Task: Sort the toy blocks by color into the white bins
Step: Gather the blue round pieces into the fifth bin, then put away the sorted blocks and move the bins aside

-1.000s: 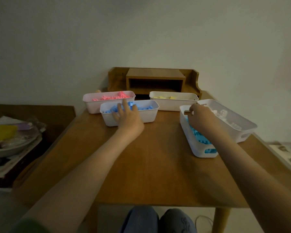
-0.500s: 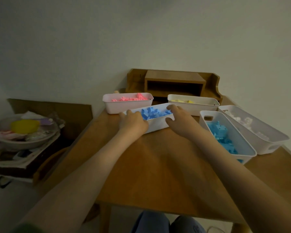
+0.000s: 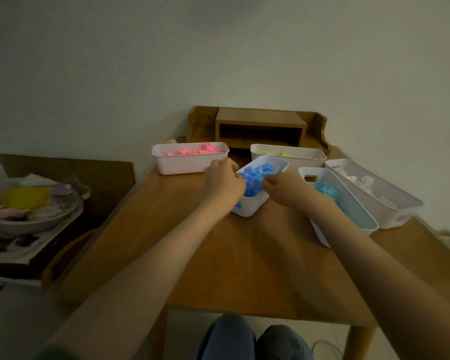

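Two hands are holding one white bin between them: the left hand (image 3: 225,181) is curling its fingers over the left rim of the blue bin (image 3: 247,210), and the right hand (image 3: 283,189) is gripping the right rim with bent fingers. This bin is sitting askew on the table (image 3: 244,255), its near end pointing left and its far end right, and the blue blocks (image 3: 256,175) are heaping up inside it. Just right of it, the cyan bin (image 3: 307,170) is lying lengthwise with cyan blocks (image 3: 325,190) in it, partly hidden by the right forearm. The pale bin (image 3: 390,213) is lying alongside that one, further right, holding whitish blocks (image 3: 361,181). Beyond the left hand, the pink bin (image 3: 182,166) is standing crosswise with pink blocks (image 3: 192,151) inside; the yellow bin (image 3: 302,155) is standing at the far right of it, behind the blue one. A wooden shelf (image 3: 260,126) is standing at the far edge against the wall. Off the table to the left, a bowl (image 3: 24,224) is resting on a stack of clutter. Knees (image 3: 244,339) in jeans are showing below the near edge.
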The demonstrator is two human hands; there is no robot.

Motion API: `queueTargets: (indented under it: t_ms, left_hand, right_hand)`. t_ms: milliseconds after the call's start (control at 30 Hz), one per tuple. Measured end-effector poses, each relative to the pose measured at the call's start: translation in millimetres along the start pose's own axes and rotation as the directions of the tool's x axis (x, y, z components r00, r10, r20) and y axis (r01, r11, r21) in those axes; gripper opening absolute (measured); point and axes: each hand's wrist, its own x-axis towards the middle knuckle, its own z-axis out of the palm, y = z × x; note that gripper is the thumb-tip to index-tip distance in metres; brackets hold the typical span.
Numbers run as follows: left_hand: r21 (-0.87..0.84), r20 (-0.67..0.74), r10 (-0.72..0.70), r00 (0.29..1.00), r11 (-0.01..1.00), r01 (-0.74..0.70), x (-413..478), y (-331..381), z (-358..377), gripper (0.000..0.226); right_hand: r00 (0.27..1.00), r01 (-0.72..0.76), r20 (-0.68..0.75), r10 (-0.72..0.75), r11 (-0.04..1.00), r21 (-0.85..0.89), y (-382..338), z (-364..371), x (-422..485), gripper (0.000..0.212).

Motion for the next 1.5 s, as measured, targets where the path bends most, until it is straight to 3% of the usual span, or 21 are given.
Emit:
queueTargets:
  t_ms: [33,100,200,267,400,500,600,700,1000,1167,1267,1367,1500]
  left_hand:
    - [0.018,-0.009,-0.055,0.998,0.998,0.056,1.6,-2.8,-0.3,0.027]
    - [0.054,0.101,-0.157,0.982,0.987,0.152,3.1,-7.1,-3.0,0.026]
    - [-0.076,0.237,-0.152,0.960,0.982,0.174,2.5,-9.4,2.1,0.016]
    - [-0.113,0.261,-0.105,0.960,0.984,0.138,-0.1,-8.0,4.6,0.017]
    - [0.058,0.193,-0.031,0.981,0.998,0.020,9.9,-14.3,-6.5,0.023]
    - [0.188,0.064,-0.057,0.996,0.981,0.045,25.7,-36.2,-29.6,0.035]
    - [0.360,-0.074,-0.070,0.995,0.929,0.092,39.1,-64.4,-52.6,0.048]
    - [0.415,-0.138,-0.150,0.979,0.889,0.194,56.0,-90.8,-69.9,0.056]
    - [0.450,-0.055,-0.267,0.962,0.854,0.262,109.2,-125.9,-75.0,0.061]
    - [0.446,-0.018,-0.222,0.975,0.871,0.207,121.8,-132.9,-71.5,0.044]
    - [0.450,-0.003,-0.152,0.988,0.882,0.137,119.5,-137.9,-69.1,0.032]
    - [0.370,0.059,-0.125,0.990,0.924,0.095,110.9,-133.2,-64.2,0.034]
    - [0.402,0.022,-0.061,0.998,0.914,0.047,96.3,-110.8,-53.4,0.025]
  right_hand:
    - [0.999,0.034,-0.014,-0.034,0.999,-0.004,3.6,2.0,-1.1,0.035]
    - [0.999,0.027,-0.027,-0.026,0.999,0.027,6.8,8.2,-1.8,0.037]
    - [0.988,-0.085,-0.127,0.092,0.995,0.061,12.9,21.4,4.4,0.046]
    - [0.953,-0.150,-0.251,0.173,0.983,0.105,8.4,21.0,5.4,0.050]
    - [0.919,0.019,-0.392,0.028,0.993,0.115,-22.6,13.1,4.2,0.042]
    - [0.927,0.104,-0.373,-0.030,0.978,0.179,-57.7,10.9,17.5,0.037]
    - [0.947,0.145,-0.318,-0.053,0.951,0.273,-86.2,12.7,32.6,0.045]
    - [0.963,0.181,-0.258,-0.082,0.903,0.391,-110.6,15.1,52.9,0.050]
    - [0.989,0.124,-0.130,-0.071,0.877,0.465,-134.3,33.7,105.1,0.047]
    - [0.996,0.065,-0.082,-0.026,0.856,0.512,-137.1,36.7,124.7,0.051]
    - [0.993,0.070,-0.118,-0.010,0.853,0.517,-139.4,37.8,129.5,0.054]
    - [0.975,0.091,-0.223,0.016,0.883,0.461,-138.3,34.1,130.0,0.054]
    - [0.960,0.131,-0.280,-0.004,0.891,0.436,-137.6,22.6,121.0,0.052]
